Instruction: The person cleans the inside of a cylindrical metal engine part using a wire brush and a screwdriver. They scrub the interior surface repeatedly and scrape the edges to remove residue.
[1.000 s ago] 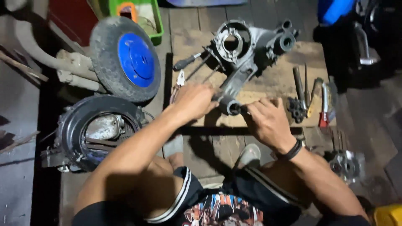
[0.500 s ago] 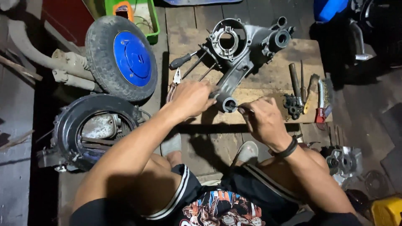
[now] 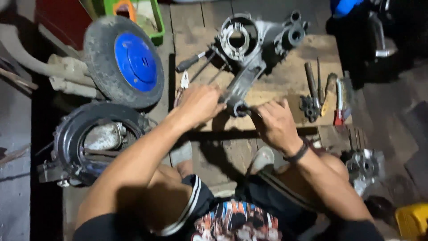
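Two hands grip the casing (image 3: 249,58) on the worktop (image 3: 285,96): left hand (image 3: 200,102) curled round its arm, right hand (image 3: 274,122) pinching something hidden at its near end.

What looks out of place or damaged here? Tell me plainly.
Nothing looks damaged or spilled. The metal engine casing lies on the wooden board, with the left hand and right hand at its near end. Hand tools lie loosely beside it. A blue-hubbed wheel leans tilted on the floor.
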